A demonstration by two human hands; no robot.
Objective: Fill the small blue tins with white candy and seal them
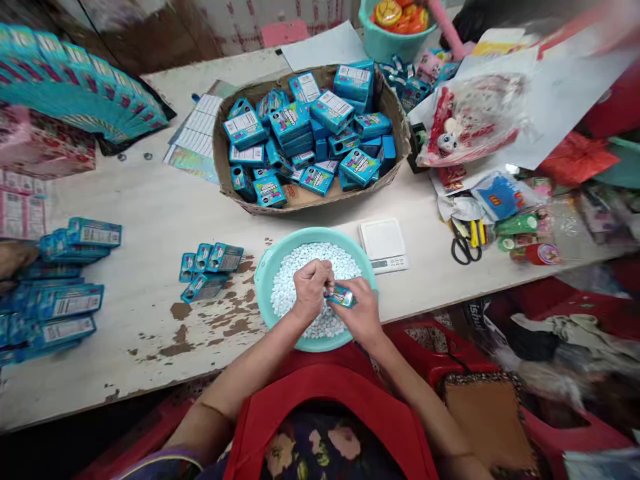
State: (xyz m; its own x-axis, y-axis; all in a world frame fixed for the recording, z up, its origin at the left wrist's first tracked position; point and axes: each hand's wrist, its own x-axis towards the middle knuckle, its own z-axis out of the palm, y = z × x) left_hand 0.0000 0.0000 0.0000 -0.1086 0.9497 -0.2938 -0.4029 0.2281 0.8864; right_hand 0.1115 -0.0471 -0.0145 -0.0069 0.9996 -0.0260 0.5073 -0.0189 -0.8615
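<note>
My right hand [361, 312] is wrapped round a small blue candy box [342, 295], which lies on its side over the bowl. My left hand [312, 287] is closed in a loose fist against the box's left end. Pale bits show at its fingertips, like the small white candies [290, 273] below, though the fingers hide most of them. Those candies fill a turquoise bowl [265, 300] on the table in front of me. Left of the bowl stands a little group of blue candy boxes [225, 258].
A cardboard tray [300, 208] of blue boxes sits behind the bowl. A white digital scale [383, 239] is at its right, with black-handled scissors [465, 247] farther right. Another person's hand [17, 259] is by stacked boxes [70, 300] at far left.
</note>
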